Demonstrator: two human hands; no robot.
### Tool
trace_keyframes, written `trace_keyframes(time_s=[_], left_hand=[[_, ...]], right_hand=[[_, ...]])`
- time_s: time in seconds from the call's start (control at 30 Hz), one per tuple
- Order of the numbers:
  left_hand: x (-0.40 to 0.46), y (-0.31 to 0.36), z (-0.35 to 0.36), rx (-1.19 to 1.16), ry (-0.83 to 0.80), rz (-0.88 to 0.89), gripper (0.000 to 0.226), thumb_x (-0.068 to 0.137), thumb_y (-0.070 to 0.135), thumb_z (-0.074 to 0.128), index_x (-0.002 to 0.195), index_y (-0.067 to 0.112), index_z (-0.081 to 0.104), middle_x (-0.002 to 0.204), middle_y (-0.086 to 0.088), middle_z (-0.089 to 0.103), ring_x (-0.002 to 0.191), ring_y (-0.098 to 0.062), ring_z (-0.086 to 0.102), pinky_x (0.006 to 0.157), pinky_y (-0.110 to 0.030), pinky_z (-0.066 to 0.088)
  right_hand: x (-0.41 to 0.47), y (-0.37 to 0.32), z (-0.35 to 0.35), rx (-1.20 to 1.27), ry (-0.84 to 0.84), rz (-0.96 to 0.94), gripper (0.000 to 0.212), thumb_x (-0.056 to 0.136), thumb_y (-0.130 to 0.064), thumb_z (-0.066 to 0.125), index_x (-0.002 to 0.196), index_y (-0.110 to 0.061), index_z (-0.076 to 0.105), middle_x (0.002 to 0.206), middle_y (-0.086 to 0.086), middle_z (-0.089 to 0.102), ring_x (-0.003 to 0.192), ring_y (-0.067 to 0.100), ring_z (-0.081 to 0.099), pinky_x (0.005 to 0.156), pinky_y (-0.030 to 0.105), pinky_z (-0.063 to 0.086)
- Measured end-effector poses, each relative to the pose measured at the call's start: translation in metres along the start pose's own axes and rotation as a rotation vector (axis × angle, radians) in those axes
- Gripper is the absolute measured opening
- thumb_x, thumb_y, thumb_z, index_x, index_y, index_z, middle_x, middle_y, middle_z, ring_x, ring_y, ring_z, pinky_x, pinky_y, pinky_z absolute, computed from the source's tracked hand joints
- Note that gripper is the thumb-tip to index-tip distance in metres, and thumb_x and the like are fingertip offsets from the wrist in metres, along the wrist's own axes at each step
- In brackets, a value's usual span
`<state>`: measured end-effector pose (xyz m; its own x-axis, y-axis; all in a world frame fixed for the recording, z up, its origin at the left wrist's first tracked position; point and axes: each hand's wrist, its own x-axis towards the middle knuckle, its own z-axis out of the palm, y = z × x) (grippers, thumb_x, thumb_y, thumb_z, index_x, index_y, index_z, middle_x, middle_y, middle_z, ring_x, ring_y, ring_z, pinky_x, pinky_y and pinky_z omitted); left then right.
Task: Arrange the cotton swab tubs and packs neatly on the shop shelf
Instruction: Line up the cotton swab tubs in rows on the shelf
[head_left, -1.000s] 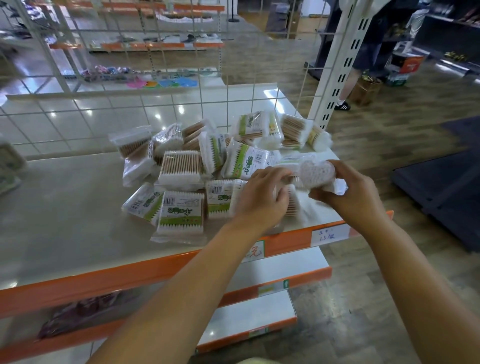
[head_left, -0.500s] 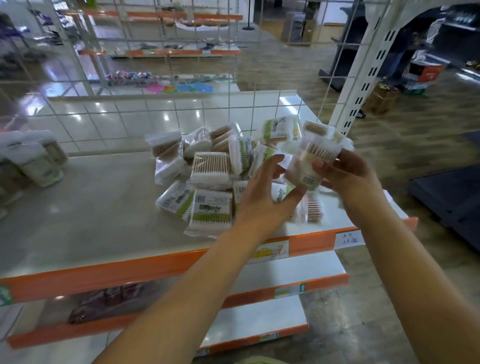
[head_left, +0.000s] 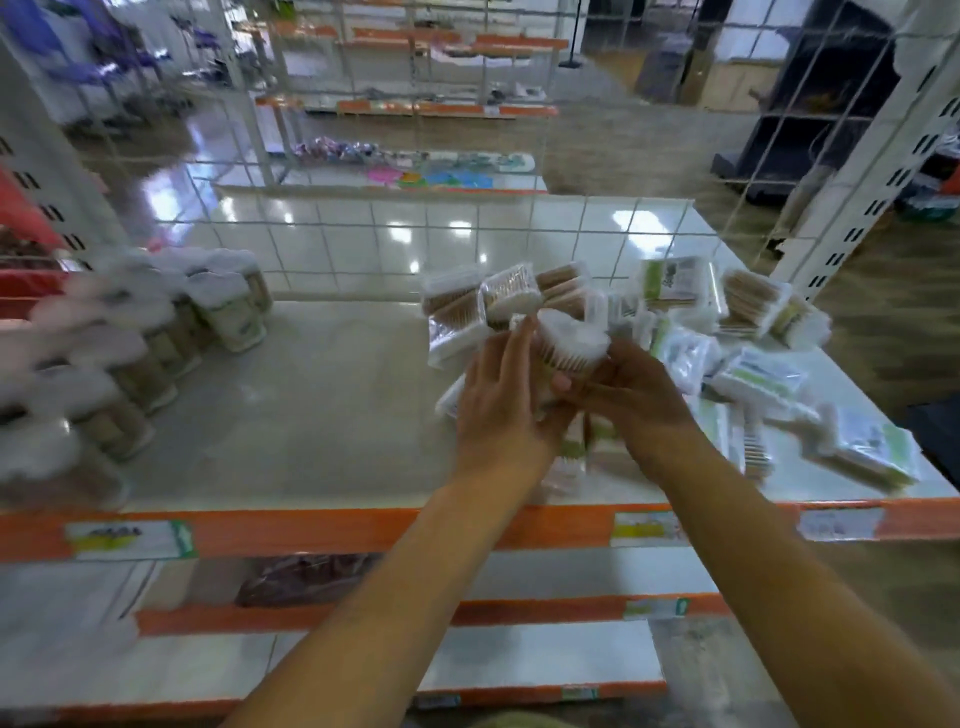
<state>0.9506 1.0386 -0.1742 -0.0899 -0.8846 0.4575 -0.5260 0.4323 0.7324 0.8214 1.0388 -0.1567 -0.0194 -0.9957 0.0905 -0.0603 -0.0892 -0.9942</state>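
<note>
A clear cotton swab tub (head_left: 569, 345) with a white top sits between both hands above the shelf (head_left: 311, 405). My right hand (head_left: 631, 395) grips it from below and the right. My left hand (head_left: 501, 400) lies against its left side with straight fingers. A loose pile of cotton swab packs (head_left: 748, 364) with green labels covers the shelf's right part. A row of upright swab tubs (head_left: 156, 338) stands at the shelf's left, blurred by camera motion.
A white wire grid (head_left: 467, 223) backs the shelf, with a perforated white post (head_left: 872, 197) at the right. The orange front edge (head_left: 322, 530) carries price labels. Lower shelves sit beneath, one holding a dark bag (head_left: 306, 579).
The view has swung left, bringing the row of tubs into sight. Both hands have carried the tub leftward, away from the pile, and turned it upright.
</note>
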Motion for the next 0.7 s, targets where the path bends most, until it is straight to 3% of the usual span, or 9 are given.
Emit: trace_keyframes(time_s=[0.07,0.17,0.27,0.43,0.6,0.7], left_hand=[[0.002,-0.016,-0.016,0.021,0.054,0.001,0.070,0.075,0.020,0.072,0.137,0.012,0.040,0.129,-0.010,0.048,0.118,-0.027,0.046,0.093,-0.042,0.046],[0.004,-0.037,-0.040,0.052,0.155,0.014,0.065,0.076,0.032,0.062,0.133,0.009,0.043,0.123,-0.014,0.051,0.111,-0.030,0.052,0.087,-0.038,0.048],[0.005,-0.058,-0.064,0.061,0.233,-0.023,0.065,0.077,0.037,0.062,0.132,0.010,0.043,0.122,-0.013,0.052,0.107,-0.026,0.054,0.082,-0.030,0.045],[0.012,-0.104,-0.103,0.144,0.380,-0.096,0.063,0.075,0.023,0.073,0.129,0.003,0.047,0.121,-0.017,0.054,0.106,-0.029,0.056,0.084,-0.033,0.047],[0.016,-0.152,-0.130,0.145,0.465,-0.212,0.061,0.080,0.039,0.060,0.128,0.003,0.049,0.121,-0.015,0.056,0.109,-0.029,0.054,0.091,-0.037,0.046],[0.020,-0.170,-0.137,0.099,0.530,-0.291,0.056,0.079,0.027,0.069,0.126,0.003,0.050,0.120,-0.016,0.058,0.109,-0.029,0.055,0.090,-0.025,0.039]], right_hand=[[0.008,-0.001,0.024,0.012,-0.064,0.000,0.042,0.063,-0.012,0.072,0.102,-0.021,0.060,0.096,0.000,0.068,0.088,0.009,0.066,0.073,0.022,0.054],[0.020,-0.003,0.058,0.053,-0.144,-0.002,0.042,0.072,-0.004,0.069,0.112,-0.008,0.056,0.100,0.005,0.067,0.091,0.008,0.066,0.077,0.022,0.053],[0.032,-0.002,0.087,0.018,-0.183,0.020,0.062,0.070,-0.025,0.075,0.123,-0.006,0.049,0.109,0.006,0.066,0.101,0.013,0.064,0.083,0.027,0.052],[0.047,0.002,0.122,0.006,-0.146,0.080,0.047,0.080,-0.024,0.064,0.122,-0.012,0.047,0.100,-0.004,0.065,0.087,-0.005,0.064,0.062,0.008,0.048],[0.053,0.014,0.150,-0.057,-0.123,0.121,0.068,0.072,-0.037,0.065,0.131,-0.012,0.041,0.099,-0.011,0.060,0.090,-0.003,0.056,0.072,0.015,0.045],[0.052,0.021,0.161,-0.046,-0.112,0.148,0.061,0.077,-0.031,0.064,0.130,-0.011,0.042,0.098,-0.010,0.061,0.086,-0.004,0.057,0.069,0.013,0.043]])
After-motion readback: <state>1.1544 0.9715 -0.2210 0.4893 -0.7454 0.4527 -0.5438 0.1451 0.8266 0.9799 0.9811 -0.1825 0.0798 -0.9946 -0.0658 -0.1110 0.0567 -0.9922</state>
